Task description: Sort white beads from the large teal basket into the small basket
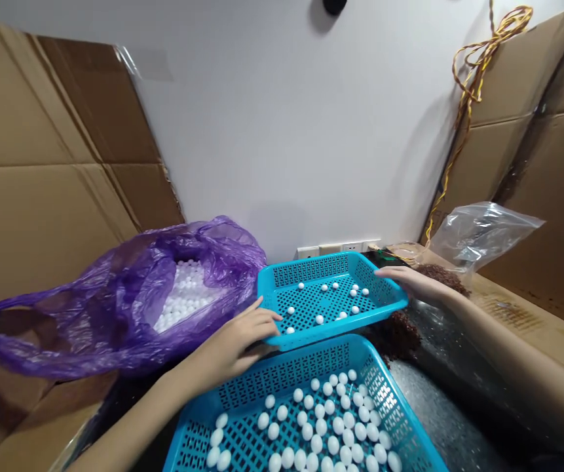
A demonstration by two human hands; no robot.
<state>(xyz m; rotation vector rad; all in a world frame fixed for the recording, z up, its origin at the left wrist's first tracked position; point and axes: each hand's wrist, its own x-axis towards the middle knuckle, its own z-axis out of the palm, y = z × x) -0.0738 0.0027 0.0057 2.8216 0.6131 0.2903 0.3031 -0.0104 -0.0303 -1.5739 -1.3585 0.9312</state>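
Both of my hands hold a blue plastic basket (333, 257) by its opposite short sides. My left hand (249, 331) grips the left rim, and my right hand (404, 278) is closed on the right rim. Several small white balls (319, 319) lie scattered on its latticed floor. This basket is raised and slightly tilted, just behind a second blue basket (404, 419) nearer to me. Many more white balls (333, 444) sit in that nearer basket, mostly toward its right side. My thumbs are partly hidden by the rim.
At left, a purple plastic bag (114, 282) lies open with white balls (186, 292) inside. Brown granules (399, 337) are piled on the dark tabletop (439, 387) at right, near a clear plastic bag (483, 229). Cardboard (40, 131) stands on both sides; yellow-brown wire (468, 98) hangs at right.
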